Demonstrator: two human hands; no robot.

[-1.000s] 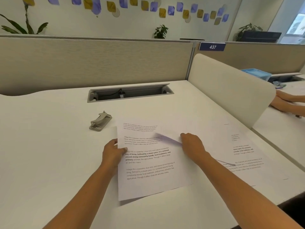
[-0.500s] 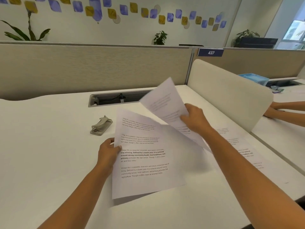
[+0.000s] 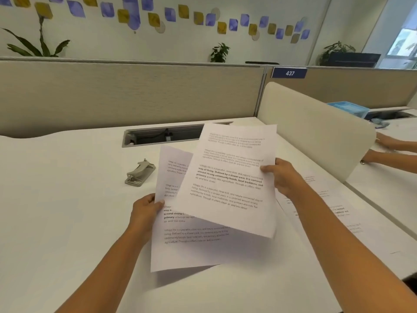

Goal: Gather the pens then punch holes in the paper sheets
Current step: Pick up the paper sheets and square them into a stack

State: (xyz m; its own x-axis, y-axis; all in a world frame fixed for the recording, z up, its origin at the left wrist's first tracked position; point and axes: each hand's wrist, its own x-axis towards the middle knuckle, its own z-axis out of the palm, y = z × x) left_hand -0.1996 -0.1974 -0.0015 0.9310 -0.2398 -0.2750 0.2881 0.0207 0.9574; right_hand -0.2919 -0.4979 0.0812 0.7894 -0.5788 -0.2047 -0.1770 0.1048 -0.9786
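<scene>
Right hand (image 3: 282, 177) on sheet (image 3: 230, 177), cable (image 3: 165, 134) in trough (image 3: 144, 138)

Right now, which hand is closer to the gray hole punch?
Left. The left hand grips the lower sheet, just on the person's side of the hole punch. The right hand holds the raised sheet farther right, across the papers from it.

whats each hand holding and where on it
Right hand pinches the upper sheet by its right edge; left hand grips the lower sheet by its left edge.
</scene>
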